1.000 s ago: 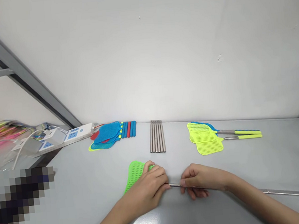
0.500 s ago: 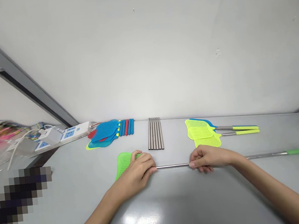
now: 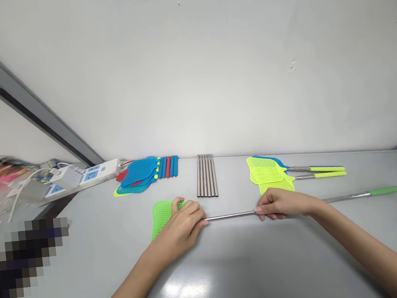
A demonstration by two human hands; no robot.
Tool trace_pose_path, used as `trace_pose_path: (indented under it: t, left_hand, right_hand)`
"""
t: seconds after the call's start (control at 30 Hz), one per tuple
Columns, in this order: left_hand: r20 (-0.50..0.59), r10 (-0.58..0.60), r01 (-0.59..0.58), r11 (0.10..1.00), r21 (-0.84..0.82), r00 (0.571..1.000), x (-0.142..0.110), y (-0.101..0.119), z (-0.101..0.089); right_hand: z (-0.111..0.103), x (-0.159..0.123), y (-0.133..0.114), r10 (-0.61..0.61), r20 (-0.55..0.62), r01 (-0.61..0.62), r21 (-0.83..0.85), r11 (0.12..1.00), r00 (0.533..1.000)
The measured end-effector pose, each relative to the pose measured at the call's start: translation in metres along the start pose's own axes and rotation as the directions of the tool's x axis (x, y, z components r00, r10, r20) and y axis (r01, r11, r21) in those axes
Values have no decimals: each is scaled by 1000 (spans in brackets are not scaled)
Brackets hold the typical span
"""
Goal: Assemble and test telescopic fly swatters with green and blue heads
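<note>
**Green swatter stretched across the bench's middle**

The left hand [image 3: 181,222] pinches the neck of the green mesh fly swatter [image 3: 162,214]; the right hand [image 3: 281,204] pinches its extended steel rod [image 3: 229,216]. Bare grey bench [image 3: 239,276] lies toward the near edge. Steel tubes [image 3: 207,182] and yellow swatters [image 3: 269,176] line the far edge.
</note>
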State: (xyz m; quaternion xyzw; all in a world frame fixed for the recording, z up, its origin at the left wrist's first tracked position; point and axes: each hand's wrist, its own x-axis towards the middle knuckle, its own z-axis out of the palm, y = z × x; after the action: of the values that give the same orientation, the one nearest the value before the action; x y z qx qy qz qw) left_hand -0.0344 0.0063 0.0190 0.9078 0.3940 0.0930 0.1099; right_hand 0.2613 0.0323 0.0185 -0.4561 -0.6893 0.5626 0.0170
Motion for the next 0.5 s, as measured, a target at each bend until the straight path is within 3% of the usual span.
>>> trace_pose_path:
  t: [0.27, 0.5]
  left_hand:
    - [115, 68, -58, 994, -90, 991, -3, 7, 3]
    - [147, 62, -56, 997, -44, 987, -5, 13, 5]
  right_hand:
    - [7, -1, -4, -12, 56, 9, 47, 999, 998]
    - [14, -1, -7, 21, 62, -29, 134, 991, 998]
